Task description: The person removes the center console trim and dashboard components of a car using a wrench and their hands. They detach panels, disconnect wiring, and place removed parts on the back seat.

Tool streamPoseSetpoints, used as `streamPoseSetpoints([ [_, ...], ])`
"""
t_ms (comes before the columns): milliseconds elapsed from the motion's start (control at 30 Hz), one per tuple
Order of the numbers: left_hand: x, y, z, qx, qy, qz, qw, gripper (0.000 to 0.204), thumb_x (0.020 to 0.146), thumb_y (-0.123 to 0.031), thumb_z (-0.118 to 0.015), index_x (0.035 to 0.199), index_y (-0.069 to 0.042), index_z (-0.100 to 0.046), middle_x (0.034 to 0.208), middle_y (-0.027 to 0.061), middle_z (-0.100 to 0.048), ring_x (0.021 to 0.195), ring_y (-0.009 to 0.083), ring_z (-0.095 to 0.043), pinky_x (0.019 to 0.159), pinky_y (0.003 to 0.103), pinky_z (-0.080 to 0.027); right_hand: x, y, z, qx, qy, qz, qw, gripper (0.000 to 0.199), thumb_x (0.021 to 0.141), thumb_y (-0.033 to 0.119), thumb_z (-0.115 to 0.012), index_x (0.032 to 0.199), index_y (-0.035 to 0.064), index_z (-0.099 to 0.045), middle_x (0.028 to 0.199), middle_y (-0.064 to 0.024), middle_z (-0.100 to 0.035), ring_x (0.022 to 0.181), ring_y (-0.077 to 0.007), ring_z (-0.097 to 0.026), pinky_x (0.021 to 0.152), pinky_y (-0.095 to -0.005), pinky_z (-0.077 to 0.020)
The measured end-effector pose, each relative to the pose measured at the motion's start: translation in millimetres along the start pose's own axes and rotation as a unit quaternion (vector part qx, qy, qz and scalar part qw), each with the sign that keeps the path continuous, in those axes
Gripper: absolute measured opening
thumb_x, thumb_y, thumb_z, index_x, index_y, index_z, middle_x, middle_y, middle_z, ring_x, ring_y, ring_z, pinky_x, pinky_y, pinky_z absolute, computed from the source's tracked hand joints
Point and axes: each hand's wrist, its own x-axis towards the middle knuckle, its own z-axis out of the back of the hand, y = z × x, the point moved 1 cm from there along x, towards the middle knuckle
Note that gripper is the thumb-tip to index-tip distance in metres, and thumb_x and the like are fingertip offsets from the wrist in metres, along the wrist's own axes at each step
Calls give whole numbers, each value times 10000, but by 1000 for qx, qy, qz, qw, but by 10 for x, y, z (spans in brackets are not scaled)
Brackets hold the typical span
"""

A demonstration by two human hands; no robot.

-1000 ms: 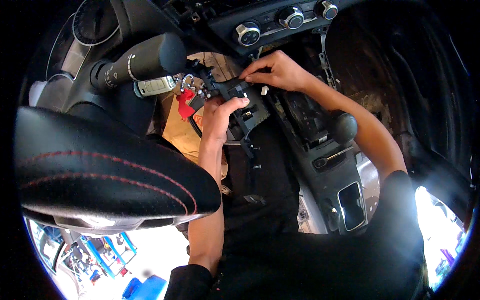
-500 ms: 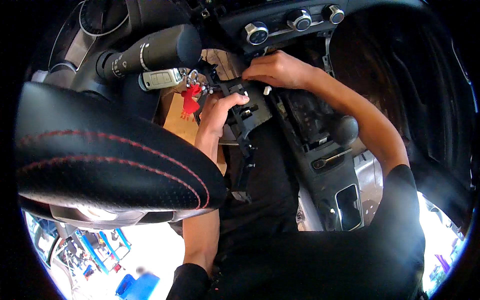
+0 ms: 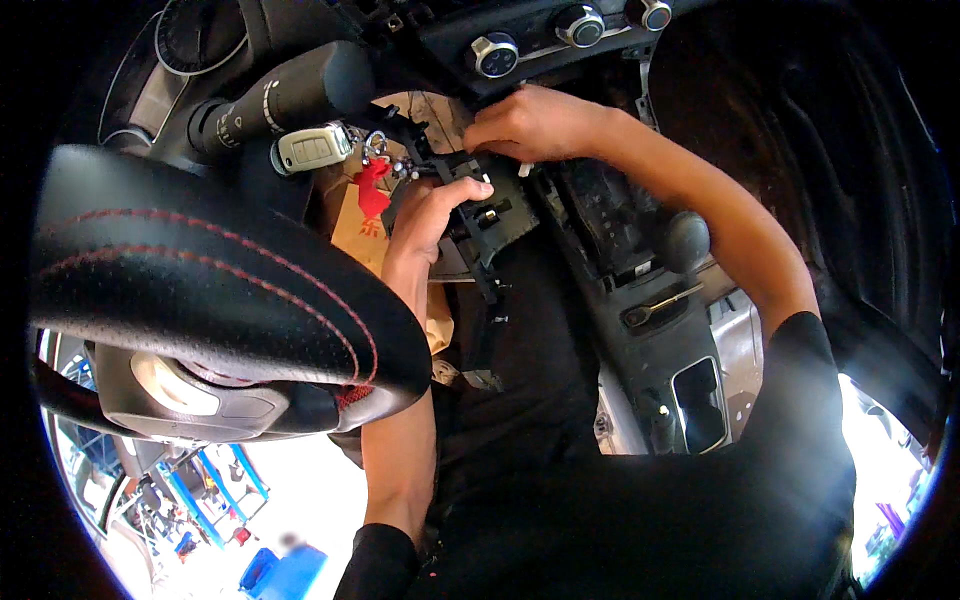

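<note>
My left hand (image 3: 425,215) grips a black plastic trim panel (image 3: 512,222) above my lap. Its thumb lies across the panel's clipped edge, and the other fingers are hidden underneath. My right hand (image 3: 530,125) is closed at the panel's far end, just below the dashboard. Its fingertips are pressed together, and what they pinch is hidden. Beneath that hand, a small white connector (image 3: 525,170) shows beside the panel's edge. Left of the panel, a car key (image 3: 312,148) with a red tag (image 3: 373,190) hangs by the steering column.
The black steering wheel (image 3: 220,285) with red stitching fills the left side, under a control stalk (image 3: 290,100). A gear knob (image 3: 684,242) rises from the opened centre console (image 3: 650,335) at right. Round dashboard dials (image 3: 495,55) sit at the top. Brown cardboard (image 3: 352,235) lies beyond my left arm.
The whole scene has shifted slightly in view, mostly up and left. Both hands keep their places at the panel; the right hand's fingers have moved only a little.
</note>
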Motion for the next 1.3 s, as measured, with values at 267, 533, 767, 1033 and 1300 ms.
streamPoseSetpoints([
  [267, 40, 31, 87, 3, 48, 36, 998, 383, 688, -195, -772, 1028, -37, -695, 961, 57, -705, 849, 182, -675, 797, 306, -541, 35, 8, 161, 5, 80, 42, 996, 213, 878, 61, -644, 1090, 47, -654, 939, -134, -643, 847, -347, -649, 715, -433, -519],
  [533, 36, 6, 101, -10, 61, 37, 997, 353, 716, -184, -764, 1029, -45, -683, 935, 51, -694, 846, 176, -680, 779, 320, -556, -96, -12, 39, -86, 69, 22, 994, 367, 813, 35, -660, 1174, 77, -611, 964, -105, -609, 819, -329, -656, 659, -416, -538],
  [767, 57, 9, 98, 3, 65, 51, 997, 365, 722, -194, -761, 1041, -41, -670, 944, 53, -685, 837, 177, -677, 773, 314, -563, -119, -40, -10, -92, 32, 35, 995, 389, 779, 10, -683, 1157, 81, -625, 964, -94, -604, 784, -316, -657, 644, -396, -545],
  [1033, 13, -11, 79, 42, 48, 48, 997, 360, 717, -240, -745, 1015, -47, -691, 906, 40, -687, 793, 165, -660, 750, 297, -542, -148, -112, -140, -33, -42, 55, 997, 247, 840, 27, -672, 1085, 57, -665, 934, -103, -605, 790, -311, -657, 663, -388, -541],
  [1300, 39, 3, 181, 120, 39, 52, 991, 531, 660, -297, -806, 1095, -21, -674, 985, 68, -686, 897, 162, -653, 809, 297, -505, -113, -64, -247, 0, -97, -9, 995, 255, 850, 73, -662, 1104, 95, -669, 954, -91, -675, 831, -311, -675, 696, -400, -563],
])
